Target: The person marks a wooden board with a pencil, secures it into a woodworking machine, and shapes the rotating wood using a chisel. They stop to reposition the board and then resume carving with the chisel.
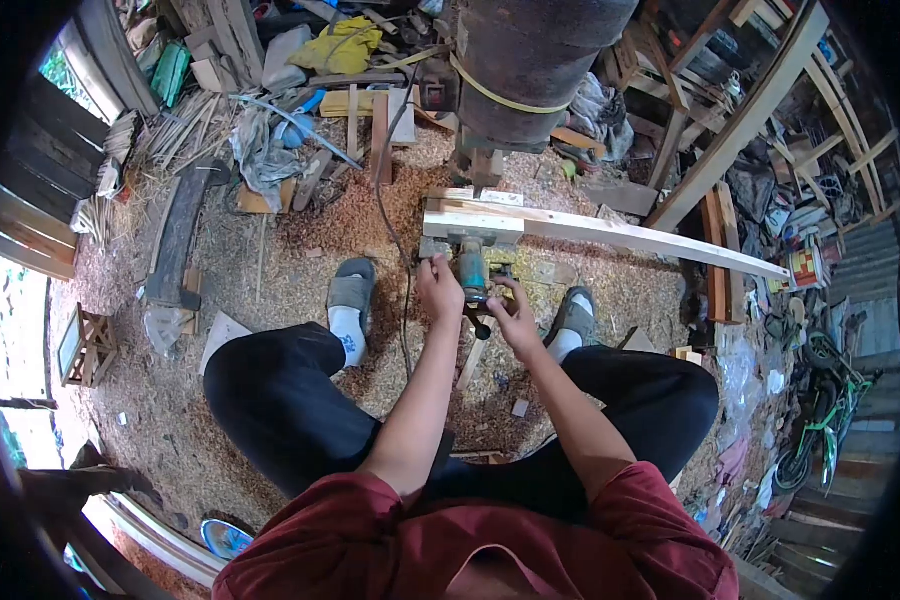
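Flanking the green tool (472, 268), both hands are low between the person's parted knees. Left hand (440, 290): fingers bent, set at the tool's left side; how firmly they press cannot be told. Right hand (516, 322): thumb and forefinger curved toward the tool's lower right side; whether they pinch any part of it cannot be told, contact too small to read. Black knob (483, 331) at the tool's near end, between the two wrists.

Tool position: directly in front of the person, its far end up against or just beside a pale wood block (475, 226); contact unclear. A long pale beam (630, 236) runs from behind the block out to the right, slightly nearer the person at its far right end. Dark cord (382, 195) passes left of the left hand.

Beyond the block: large dark cylinder (540, 60) with a yellow band (500, 98) around it. Wood shavings (400, 205) cover the ground. Sandalled feet: left (350, 290), right (576, 312), one on each side of the tool.
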The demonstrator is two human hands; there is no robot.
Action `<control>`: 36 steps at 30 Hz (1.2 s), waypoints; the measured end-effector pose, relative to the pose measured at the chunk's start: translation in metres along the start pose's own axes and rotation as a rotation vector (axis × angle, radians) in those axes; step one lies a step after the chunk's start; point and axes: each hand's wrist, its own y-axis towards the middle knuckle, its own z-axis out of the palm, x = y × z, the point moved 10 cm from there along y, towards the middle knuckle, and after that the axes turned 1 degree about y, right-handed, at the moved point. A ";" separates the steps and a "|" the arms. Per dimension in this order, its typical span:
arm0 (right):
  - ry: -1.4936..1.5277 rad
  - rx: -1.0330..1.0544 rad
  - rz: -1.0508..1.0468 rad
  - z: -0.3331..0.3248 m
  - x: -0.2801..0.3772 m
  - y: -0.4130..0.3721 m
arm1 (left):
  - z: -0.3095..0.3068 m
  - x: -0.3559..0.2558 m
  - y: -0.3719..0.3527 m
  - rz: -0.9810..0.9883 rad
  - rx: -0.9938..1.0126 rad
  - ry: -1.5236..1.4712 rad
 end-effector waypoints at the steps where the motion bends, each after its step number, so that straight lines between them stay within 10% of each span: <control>1: -0.142 0.016 -0.098 0.009 0.011 0.005 | 0.003 0.018 0.003 -0.013 0.028 -0.122; 4: -0.754 0.033 0.026 0.022 0.044 0.004 | 0.001 0.042 0.008 -0.149 0.028 -0.336; 7: -0.531 0.095 0.050 0.008 0.023 0.014 | -0.025 -0.008 0.001 0.101 -0.095 0.259; 12: 0.109 0.074 0.126 0.007 -0.007 0.005 | -0.008 -0.028 -0.001 0.136 -0.100 0.122; 20: -0.462 -0.031 0.019 0.027 0.020 0.012 | -0.002 0.053 0.017 -0.329 -0.017 -0.182; 22: -0.469 -0.007 -0.006 0.023 0.025 0.015 | -0.019 -0.012 0.009 0.101 -0.079 0.029; 28: 0.084 0.092 0.073 0.003 -0.013 0.017 | -0.006 -0.031 -0.009 0.199 -0.085 0.184; 34: -0.049 0.117 0.037 0.018 -0.001 0.015 | -0.002 -0.004 -0.005 0.078 0.005 -0.164; 36: -0.483 0.008 -0.069 0.023 0.018 0.017 | 0.003 0.038 -0.003 -0.299 0.044 -0.390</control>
